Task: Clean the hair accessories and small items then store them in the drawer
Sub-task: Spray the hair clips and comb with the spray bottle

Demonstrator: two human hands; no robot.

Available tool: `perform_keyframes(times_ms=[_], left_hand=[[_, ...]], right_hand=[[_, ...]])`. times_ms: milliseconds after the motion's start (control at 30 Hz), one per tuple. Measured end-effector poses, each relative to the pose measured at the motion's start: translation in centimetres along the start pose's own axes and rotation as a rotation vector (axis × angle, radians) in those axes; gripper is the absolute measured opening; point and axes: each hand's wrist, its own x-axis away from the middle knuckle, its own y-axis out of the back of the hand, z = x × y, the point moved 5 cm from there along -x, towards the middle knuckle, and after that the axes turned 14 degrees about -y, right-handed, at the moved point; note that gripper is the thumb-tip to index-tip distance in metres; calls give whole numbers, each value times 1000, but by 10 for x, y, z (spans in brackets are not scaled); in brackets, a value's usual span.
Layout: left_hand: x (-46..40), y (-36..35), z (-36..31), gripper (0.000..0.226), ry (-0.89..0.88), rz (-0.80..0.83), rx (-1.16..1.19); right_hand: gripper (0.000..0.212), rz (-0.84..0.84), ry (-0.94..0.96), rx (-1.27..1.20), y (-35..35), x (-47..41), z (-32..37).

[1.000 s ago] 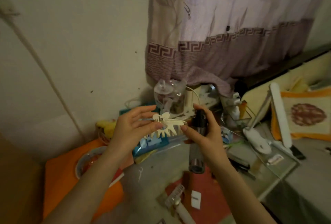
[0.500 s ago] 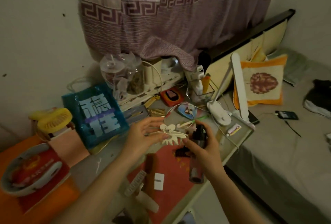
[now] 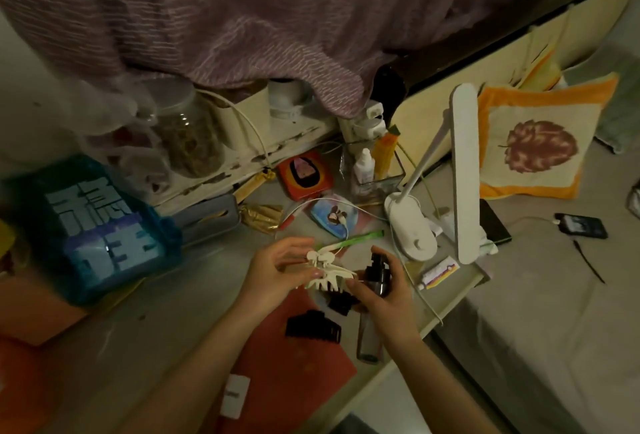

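Left hand [image 3: 277, 274] fingers pinch cream claw clip [image 3: 329, 272]; right hand [image 3: 384, 295] grips half-hidden dark spray bottle [image 3: 375, 298].

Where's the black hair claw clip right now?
In the head view the black claw clip lies on the red mat, low and centre, just below the left hand holding the cream claw clip and left of the spray bottle.

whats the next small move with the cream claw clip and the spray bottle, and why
Probably press the spray bottle nozzle to mist the cream claw clip. The left hand pinches the clip up off the table, and the right hand grips the dark bottle right beside it, its top level with the clip's teeth.
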Motion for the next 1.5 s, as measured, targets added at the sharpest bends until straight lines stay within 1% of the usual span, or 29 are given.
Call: perform_keyframes(times_ms=[200,400,500,600,767,1067,1500], left_hand=[[-52,-41,37,48,67,109,2],[-98,-82,91,46,155,199,34],[-112,-100,115,46,180,254,30],[-119,-111,134,45,204,284,19],[-121,-118,147,46,218,292,4],[-118,-123,154,58,209,274,-50],[-111,-114,148,57,115,231,-194]], right_hand=[[56,-116,-96,23,28,-50,-25],[60,-244,-170,43,56,-93,-53],[59,-283,-194,50,69,-109,-65],[59,-299,-217,108,76,-122,-81],[61,-313,-206,167,80,-134,-93],[62,-311,-198,214,79,-138,-94],[62,-283,-190,161,81,-133,-86]])
